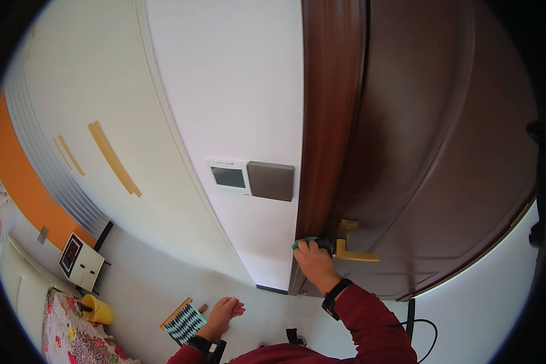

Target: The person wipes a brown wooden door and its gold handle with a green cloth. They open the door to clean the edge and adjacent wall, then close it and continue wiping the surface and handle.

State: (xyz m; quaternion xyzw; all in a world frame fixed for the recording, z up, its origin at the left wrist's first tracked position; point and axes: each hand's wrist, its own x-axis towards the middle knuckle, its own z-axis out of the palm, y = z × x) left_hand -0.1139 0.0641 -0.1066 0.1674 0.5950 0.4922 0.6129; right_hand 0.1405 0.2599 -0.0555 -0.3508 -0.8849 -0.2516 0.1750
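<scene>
My right hand [315, 263] presses a green cloth [305, 241] against the reddish-brown wooden door frame [325, 136], just left of the brass door handle [357, 256]. Something dark by the fingers is partly hidden, and I cannot tell what it is. The dark brown panelled door [409, 150] fills the right side. My left hand [225, 313] hangs low over the floor with nothing visible in it, its fingers loosely curled. Both wrists wear black bands.
On the white wall are a video intercom panel [228, 178] and a grey-brown square box [270, 180]. A woven folding stool [184, 321] stands at lower left, near a yellow bin [98, 309], a white cabinet [81, 263] and a floral cover [73, 330].
</scene>
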